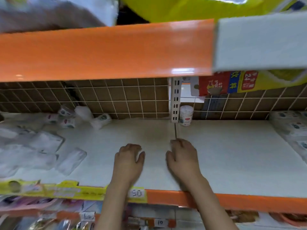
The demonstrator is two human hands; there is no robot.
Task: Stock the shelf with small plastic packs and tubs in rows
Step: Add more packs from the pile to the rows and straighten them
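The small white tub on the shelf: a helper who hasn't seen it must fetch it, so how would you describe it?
Find the white slotted upright post at the back of the white shelf. The tub stands upright just right of its foot, against the wire grid. It is the only round lidded container; everything else nearby is soft plastic packs.

You have two hands over the white shelf (232, 155): your left hand (128, 161) and your right hand (181, 157), both palm-down with nothing in them. One white tub (186, 115) stands upright at the back beside the single slotted upright post (175, 100), and a loose scatter of clear plastic packs (43, 141) lies on the left side, too blurred and overlapped for you to count exactly. Another stack of packs (292, 125) sits at the far right edge, and you can read two handwritten price tags, the "50" tag (137, 193) and the "10" tag (160, 222).
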